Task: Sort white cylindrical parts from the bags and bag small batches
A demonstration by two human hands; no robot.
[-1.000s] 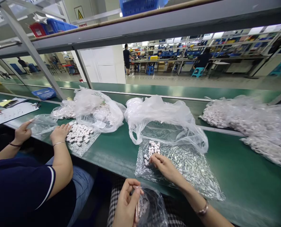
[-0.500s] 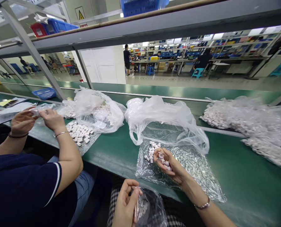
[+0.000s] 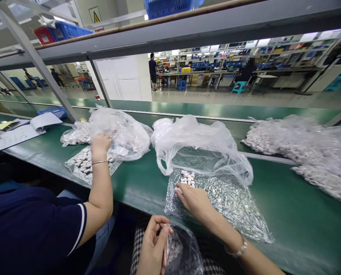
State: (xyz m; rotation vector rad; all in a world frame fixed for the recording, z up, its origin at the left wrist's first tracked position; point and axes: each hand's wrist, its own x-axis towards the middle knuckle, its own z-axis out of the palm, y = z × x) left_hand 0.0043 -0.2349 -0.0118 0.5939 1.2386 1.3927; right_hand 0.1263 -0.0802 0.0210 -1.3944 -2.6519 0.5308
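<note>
My left hand (image 3: 156, 244) pinches the rim of a clear plastic bag (image 3: 189, 248) over my lap. Small white plastic parts (image 3: 174, 250) lie inside that bag. Palm down, my right hand (image 3: 195, 200) is over a crinkled clear plastic sheet or bag (image 3: 230, 202) on the bench. Its fingers are curled, with a white part (image 3: 178, 188) showing at the fingertips; what else the palm holds is hidden. Just beyond the fingers sits a small group of white plastic parts (image 3: 187, 177).
A large translucent bag (image 3: 205, 133) lies behind the sheet on the green bench (image 3: 138, 187). Filled bags (image 3: 305, 149) are heaped at right. On the left, a co-worker's hand (image 3: 100, 147) reaches among white parts beside another big bag (image 3: 124, 126). A shelf (image 3: 170, 32) crosses above.
My right hand has turned from palm up, with several white parts in it, to palm down and moved slightly left. My left hand stays put. The co-worker's hand has moved right, towards the pile.
</note>
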